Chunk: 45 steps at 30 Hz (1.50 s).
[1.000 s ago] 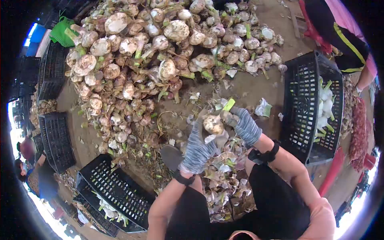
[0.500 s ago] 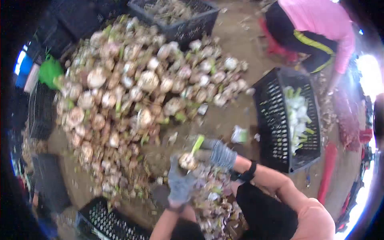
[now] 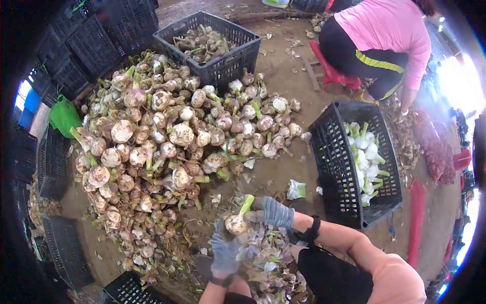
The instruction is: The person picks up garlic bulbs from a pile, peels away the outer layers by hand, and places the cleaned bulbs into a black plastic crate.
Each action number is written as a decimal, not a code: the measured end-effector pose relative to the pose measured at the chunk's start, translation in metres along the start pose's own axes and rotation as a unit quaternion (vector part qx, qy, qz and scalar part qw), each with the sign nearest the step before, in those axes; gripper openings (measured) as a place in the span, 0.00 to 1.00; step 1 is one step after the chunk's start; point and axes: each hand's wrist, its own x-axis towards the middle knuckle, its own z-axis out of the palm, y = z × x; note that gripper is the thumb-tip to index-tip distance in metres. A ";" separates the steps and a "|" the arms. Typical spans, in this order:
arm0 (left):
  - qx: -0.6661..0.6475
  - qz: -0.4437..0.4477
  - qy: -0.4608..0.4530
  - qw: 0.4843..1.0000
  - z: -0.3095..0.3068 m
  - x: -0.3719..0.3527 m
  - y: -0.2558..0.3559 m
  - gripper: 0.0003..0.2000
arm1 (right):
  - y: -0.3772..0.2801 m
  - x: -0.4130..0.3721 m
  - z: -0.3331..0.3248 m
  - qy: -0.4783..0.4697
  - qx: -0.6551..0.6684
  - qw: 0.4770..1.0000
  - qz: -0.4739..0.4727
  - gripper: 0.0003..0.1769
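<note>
Gloved left hand (image 3: 224, 252) and right hand (image 3: 273, 211) both closed on one garlic bulb (image 3: 236, 223), left under the head, right pinching the green stalk, over a peel heap (image 3: 263, 253) on the dirt floor (image 3: 276, 169); unpeeled pile (image 3: 162, 137) ahead-left of them, black crate (image 3: 331, 167) of white bulbs just right.

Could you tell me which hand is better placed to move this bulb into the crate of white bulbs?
Likely the right hand: it grips the garlic bulb by its stalk, nearer the crate.

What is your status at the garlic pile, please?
Left hand and right hand both gripping one garlic bulb. Peelings heaped beneath. Basket apart, at right.
</note>
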 end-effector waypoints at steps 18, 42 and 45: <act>-0.187 -0.045 0.073 0.979 -0.006 0.014 -0.016 0.22 | 0.046 0.010 0.025 0.109 -0.255 0.950 -0.143 0.25; 0.124 0.043 0.064 0.989 0.058 -0.013 0.107 0.22 | -0.051 -0.021 -0.002 -0.002 -0.078 0.955 -0.287 0.31; 0.129 0.057 0.070 0.988 0.063 -0.020 0.118 0.22 | -0.067 -0.032 -0.007 -0.010 -0.153 0.942 -0.299 0.36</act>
